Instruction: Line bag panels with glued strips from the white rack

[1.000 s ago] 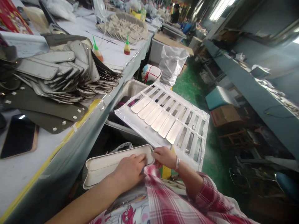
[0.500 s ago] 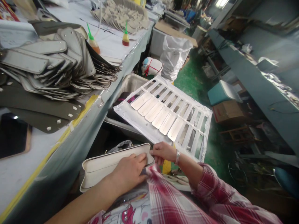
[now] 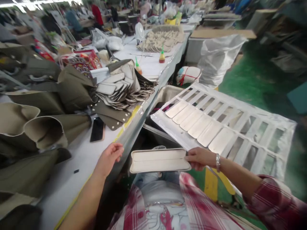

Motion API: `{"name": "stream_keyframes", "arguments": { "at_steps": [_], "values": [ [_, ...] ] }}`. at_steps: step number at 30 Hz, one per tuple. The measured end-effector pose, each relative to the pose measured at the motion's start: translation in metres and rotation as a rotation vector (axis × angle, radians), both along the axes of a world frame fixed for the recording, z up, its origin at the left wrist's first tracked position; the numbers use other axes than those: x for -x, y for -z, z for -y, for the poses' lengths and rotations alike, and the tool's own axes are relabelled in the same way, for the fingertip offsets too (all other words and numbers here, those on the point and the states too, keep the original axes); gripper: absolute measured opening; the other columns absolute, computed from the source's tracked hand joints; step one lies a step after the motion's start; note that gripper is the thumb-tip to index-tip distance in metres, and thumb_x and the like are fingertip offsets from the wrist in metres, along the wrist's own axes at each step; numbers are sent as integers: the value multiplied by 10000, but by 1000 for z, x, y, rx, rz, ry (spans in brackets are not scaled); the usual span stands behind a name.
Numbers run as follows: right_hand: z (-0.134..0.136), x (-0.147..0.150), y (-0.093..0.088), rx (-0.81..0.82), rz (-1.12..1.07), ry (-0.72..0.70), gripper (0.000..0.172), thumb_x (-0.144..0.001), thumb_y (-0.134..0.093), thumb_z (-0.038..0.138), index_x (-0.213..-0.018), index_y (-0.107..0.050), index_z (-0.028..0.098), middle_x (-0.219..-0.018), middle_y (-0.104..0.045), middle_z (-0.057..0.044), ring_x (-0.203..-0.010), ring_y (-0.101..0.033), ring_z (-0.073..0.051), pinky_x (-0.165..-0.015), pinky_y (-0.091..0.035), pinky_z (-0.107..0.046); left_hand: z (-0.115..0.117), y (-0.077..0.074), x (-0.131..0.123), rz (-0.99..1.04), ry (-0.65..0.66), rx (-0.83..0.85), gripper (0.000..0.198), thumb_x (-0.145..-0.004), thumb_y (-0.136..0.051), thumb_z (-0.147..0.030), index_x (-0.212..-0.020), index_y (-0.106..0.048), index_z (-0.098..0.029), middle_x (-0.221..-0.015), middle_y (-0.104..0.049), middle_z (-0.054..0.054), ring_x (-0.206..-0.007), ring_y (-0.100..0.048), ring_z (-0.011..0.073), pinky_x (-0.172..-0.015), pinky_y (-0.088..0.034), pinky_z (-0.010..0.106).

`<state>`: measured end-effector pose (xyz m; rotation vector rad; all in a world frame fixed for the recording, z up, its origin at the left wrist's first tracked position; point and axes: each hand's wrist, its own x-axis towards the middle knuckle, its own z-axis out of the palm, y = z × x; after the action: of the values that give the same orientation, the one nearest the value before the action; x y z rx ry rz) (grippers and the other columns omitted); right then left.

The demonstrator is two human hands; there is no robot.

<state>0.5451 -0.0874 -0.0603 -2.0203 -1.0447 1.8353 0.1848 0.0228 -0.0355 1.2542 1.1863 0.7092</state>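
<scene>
A long cream panel (image 3: 158, 160) with a thin dark edge, notched ends and a lengthwise crease is held level above my lap. My right hand (image 3: 199, 158) pinches its right end between thumb and fingers. My left hand (image 3: 112, 158) is apart from the panel, to its left, beside the table edge. Its fingers are curled in and I see nothing in them. Right of the table is a white slatted rack (image 3: 261, 119), with a row of pale rounded strips (image 3: 190, 119) lying on it, close beyond my right hand.
The table (image 3: 83, 172) at left bears a phone (image 3: 97, 129), a pile of grey flat pieces (image 3: 120, 89), olive bag bodies (image 3: 45, 127) and small glue bottles (image 3: 162, 57). A grey tub (image 3: 171, 91) stands beneath the rack. Further back is a plastic-draped bin (image 3: 216, 60).
My left hand has come off the panel and moved left to the table edge. My right hand still grips the panel's end; the panel now lies more level. The camera view has turned left.
</scene>
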Motion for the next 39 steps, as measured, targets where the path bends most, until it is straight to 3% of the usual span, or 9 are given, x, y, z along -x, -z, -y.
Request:
{"name": "stream_keyframes", "arguments": {
  "at_steps": [2,6,10,13,17,20,23,32,39],
  "values": [
    [-1,-2,2,-1,-20,-32,431,-676,-678,546,-658,-512,149,-569,-630,-36,-428,-568,-104,-360,-437,-166,4,20,16,-58,84,128,359,-740,-642,-397,-966,-474,-174,-654,-454,-71,-478,-416,52,-427,-310,165],
    [-2,-2,1,3,-1,-45,478,-623,-695,586,-641,-483,158,-564,-630,-35,-423,-569,-114,-358,-446,-185,20,48,6,-35,231,241,358,-763,-598,-445,-962,-442,-192,-634,-378,-91,-451,-376,51,-388,-271,166],
    [3,-1,2,-61,5,-4,475,-639,-681,584,-627,-462,163,-537,-613,-15,-407,-551,-107,-367,-442,-195,14,45,3,-180,308,130,310,-803,-538,-445,-978,-445,-206,-628,-396,-85,-492,-423,78,-426,-317,177],
    [6,-7,5,-139,40,-44,443,-669,-659,567,-654,-481,162,-516,-584,6,-388,-513,-98,-369,-418,-202,-8,28,-2,-391,513,-47,334,-781,-553,-392,-1050,-496,-203,-797,-582,-19,-739,-576,161,-643,-463,249],
    [0,-16,4,-582,113,-100,422,-695,-681,449,-975,-566,155,-824,-649,-41,-670,-608,-135,-611,-507,-248,-25,-2,-55,-479,786,-322,514,-773,-538,-327,-1268,-463,-209,-1348,-463,68,-1220,-435,237,-1004,-358,364],
    [-9,-14,0,-898,210,-254,291,-796,-586,356,-1006,-611,156,-964,-641,-81,-841,-602,-163,-792,-482,-294,-21,-6,-118,-425,985,-413,505,-799,-493,-279,-1294,-469,-182,-1304,-524,68,-1169,-495,211,-1001,-363,337],
    [-14,-10,0,-1008,268,-462,253,-876,-447,284,-920,-660,154,-882,-664,-82,-821,-601,-170,-780,-467,-296,-15,4,-160,-349,1192,-410,397,-824,-432,-214,-1192,-581,-210,-1130,-649,34,-1018,-596,184,-893,-432,283],
    [-11,-14,5,-990,205,-586,327,-897,-419,360,-942,-682,170,-939,-669,-88,-877,-600,-175,-809,-461,-291,12,24,-159,-663,1272,-825,419,-866,-353,-155,-1268,-470,-137,-1174,-609,106,-1030,-593,219,-859,-461,315],
    [-31,-17,8,-715,128,-485,247,-834,-534,324,-862,-704,148,-823,-651,-45,-759,-593,-144,-718,-450,-236,25,34,-159,-790,1297,-1101,502,-825,-313,-46,-1323,-368,-17,-1186,-559,222,-1041,-575,264,-817,-503,382]
  ]
}}
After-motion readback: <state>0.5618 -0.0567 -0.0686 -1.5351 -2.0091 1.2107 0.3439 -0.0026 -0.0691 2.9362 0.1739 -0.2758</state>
